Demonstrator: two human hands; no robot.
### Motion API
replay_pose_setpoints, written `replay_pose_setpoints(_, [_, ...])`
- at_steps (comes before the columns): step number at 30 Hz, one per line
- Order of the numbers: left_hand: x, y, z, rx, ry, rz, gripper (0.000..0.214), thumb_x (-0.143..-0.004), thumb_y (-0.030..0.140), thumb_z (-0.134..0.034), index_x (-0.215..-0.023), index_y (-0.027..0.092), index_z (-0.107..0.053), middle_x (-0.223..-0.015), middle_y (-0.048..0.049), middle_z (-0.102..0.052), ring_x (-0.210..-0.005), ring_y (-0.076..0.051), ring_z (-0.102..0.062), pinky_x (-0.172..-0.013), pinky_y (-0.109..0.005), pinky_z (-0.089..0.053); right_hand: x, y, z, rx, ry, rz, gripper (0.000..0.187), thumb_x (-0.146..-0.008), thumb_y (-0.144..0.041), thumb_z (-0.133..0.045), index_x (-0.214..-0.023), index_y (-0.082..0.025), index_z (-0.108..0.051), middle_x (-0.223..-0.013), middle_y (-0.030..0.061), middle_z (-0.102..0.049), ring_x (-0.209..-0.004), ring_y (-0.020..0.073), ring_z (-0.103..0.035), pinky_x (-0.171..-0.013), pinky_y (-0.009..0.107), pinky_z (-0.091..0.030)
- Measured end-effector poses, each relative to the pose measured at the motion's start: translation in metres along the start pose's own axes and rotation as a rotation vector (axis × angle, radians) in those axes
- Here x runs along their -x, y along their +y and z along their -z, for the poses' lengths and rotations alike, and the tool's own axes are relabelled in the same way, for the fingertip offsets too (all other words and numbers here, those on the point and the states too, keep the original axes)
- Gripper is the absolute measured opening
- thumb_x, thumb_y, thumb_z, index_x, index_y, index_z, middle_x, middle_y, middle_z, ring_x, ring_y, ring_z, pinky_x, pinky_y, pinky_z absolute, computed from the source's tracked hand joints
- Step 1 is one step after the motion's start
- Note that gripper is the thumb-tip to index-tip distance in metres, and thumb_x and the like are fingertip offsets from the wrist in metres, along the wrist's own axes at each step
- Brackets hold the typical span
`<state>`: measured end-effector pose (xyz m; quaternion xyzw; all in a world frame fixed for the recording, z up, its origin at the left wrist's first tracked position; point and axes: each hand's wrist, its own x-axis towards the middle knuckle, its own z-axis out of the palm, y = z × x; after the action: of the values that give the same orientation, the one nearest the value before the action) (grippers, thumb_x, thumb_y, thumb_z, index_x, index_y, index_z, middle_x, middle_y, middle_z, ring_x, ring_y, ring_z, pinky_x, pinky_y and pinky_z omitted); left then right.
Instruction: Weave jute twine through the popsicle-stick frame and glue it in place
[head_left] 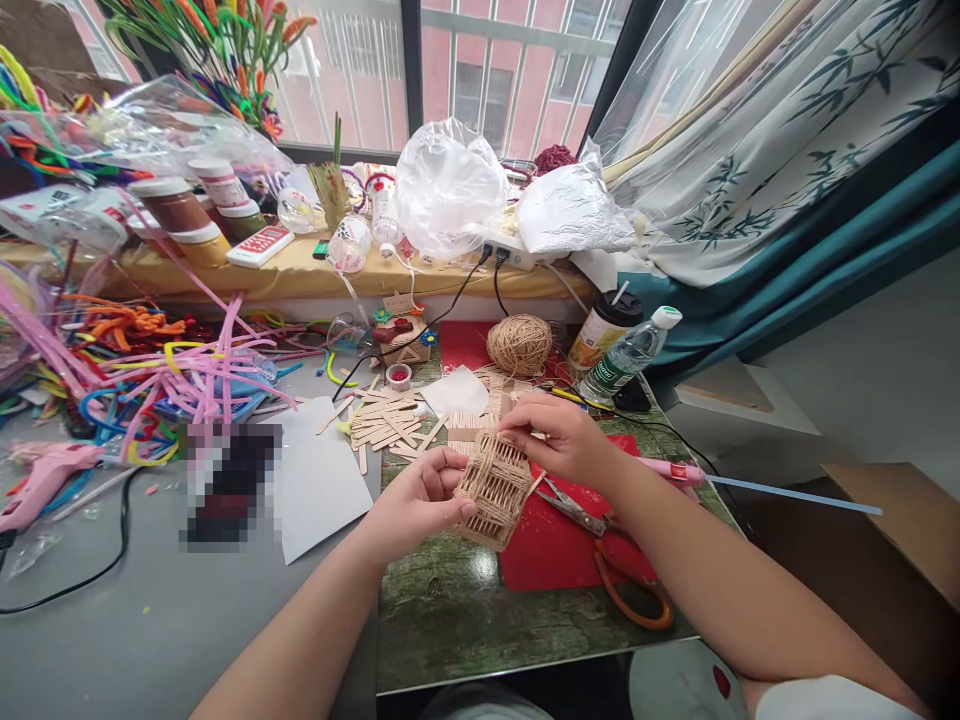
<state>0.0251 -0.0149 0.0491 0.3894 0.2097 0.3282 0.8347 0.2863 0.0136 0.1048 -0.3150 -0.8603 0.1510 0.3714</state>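
A small woven piece of twine and thin sticks (496, 490) is held up over the table, tilted. My left hand (420, 505) is closed on its left side, the thumb lying across the front. At the top right edge, the fingers of my right hand (559, 435) are pinched together on the weave or a strand of it; the fingertips are partly hidden. Scissors with orange handles (615, 560) lie open beneath my right forearm on a red sheet (547, 545). Just behind the woven piece are wooden craft sticks (390, 418) and a ball of twine (519, 344).
A pink glue gun (671, 472) with a long blue glue stick lies behind my right forearm. A water bottle (628, 355) and a lidded cup (606, 325) stand back right. Leftward are white paper (319, 480), pink pipe cleaners (217, 370) and another pink glue gun (49, 480).
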Motion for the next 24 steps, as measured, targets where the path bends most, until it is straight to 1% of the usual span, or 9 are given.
replay_pose_setpoints(5, [-0.002, -0.003, 0.001, -0.017, 0.036, 0.014, 0.045, -0.081, 0.021, -0.095, -0.110, 0.019, -0.060, -0.101, -0.0081, -0.084, -0.087, -0.019, -0.081, -0.075, -0.027, -0.063, 0.001, -0.001, -0.003, 0.056, 0.028, 0.003, 0.010, -0.106, -0.022, -0.063, -0.100, -0.020, -0.071, -0.081, 0.0034, -0.071, -0.075, 0.0181, -0.062, -0.072, 0.031, -0.048])
replay_pose_setpoints(9, [-0.003, -0.003, -0.001, -0.020, 0.035, -0.036, 0.044, -0.082, 0.022, -0.094, -0.110, 0.019, -0.059, -0.100, -0.0081, -0.084, -0.087, -0.018, -0.081, -0.074, -0.024, -0.062, 0.000, -0.002, -0.005, 0.091, 0.028, -0.011, 0.012, -0.107, -0.022, -0.061, -0.100, -0.020, -0.070, -0.083, 0.0039, -0.072, -0.077, 0.0184, -0.063, -0.074, 0.031, -0.048])
replay_pose_setpoints(14, [-0.001, -0.004, -0.002, -0.036, 0.047, -0.085, 0.044, -0.083, 0.021, -0.094, -0.111, 0.019, -0.059, -0.104, -0.0094, -0.083, -0.095, -0.022, -0.083, -0.078, -0.026, -0.063, 0.001, 0.005, -0.008, 0.014, 0.019, -0.069, 0.012, -0.107, -0.025, -0.064, -0.100, -0.020, -0.072, -0.085, 0.0034, -0.071, -0.081, 0.0180, -0.063, -0.077, 0.031, -0.048])
replay_pose_setpoints(16, [0.000, -0.004, -0.003, -0.046, 0.034, -0.091, 0.044, -0.083, 0.021, -0.093, -0.112, 0.019, -0.059, -0.103, -0.0093, -0.083, -0.097, -0.023, -0.082, -0.079, -0.027, -0.063, 0.003, 0.010, -0.009, -0.060, 0.029, -0.105, 0.012, -0.106, -0.028, -0.067, -0.101, -0.020, -0.074, -0.085, 0.0029, -0.071, -0.080, 0.0177, -0.064, -0.076, 0.031, -0.048])
replay_pose_setpoints(20, [0.002, -0.007, 0.000, -0.071, -0.024, -0.095, 0.042, -0.087, 0.019, -0.090, -0.115, 0.020, -0.058, -0.104, -0.0078, -0.082, -0.096, -0.021, -0.080, -0.082, -0.029, -0.064, 0.007, 0.016, -0.004, -0.166, 0.036, -0.176, 0.016, -0.105, -0.036, -0.069, -0.101, -0.021, -0.076, -0.084, 0.0030, -0.071, -0.074, 0.0170, -0.062, -0.069, 0.030, -0.047])
replay_pose_setpoints(22, [0.004, -0.009, 0.003, -0.089, -0.062, -0.101, 0.042, -0.088, 0.017, -0.088, -0.117, 0.020, -0.058, -0.106, -0.0071, -0.080, -0.096, -0.017, -0.078, -0.084, -0.028, -0.063, 0.008, 0.016, 0.002, -0.165, 0.024, -0.158, 0.017, -0.106, -0.036, -0.068, -0.102, -0.021, -0.076, -0.085, 0.0038, -0.072, -0.075, 0.0174, -0.062, -0.069, 0.031, -0.047])
replay_pose_setpoints(24, [0.006, -0.011, 0.006, -0.100, -0.106, -0.097, 0.042, -0.089, 0.015, -0.087, -0.120, 0.019, -0.058, -0.108, -0.0069, -0.079, -0.096, -0.015, -0.076, -0.084, -0.026, -0.062, 0.009, 0.014, 0.007, -0.141, 0.003, -0.103, 0.016, -0.107, -0.034, -0.066, -0.103, -0.022, -0.076, -0.086, 0.0044, -0.073, -0.078, 0.0184, -0.063, -0.073, 0.033, -0.048])
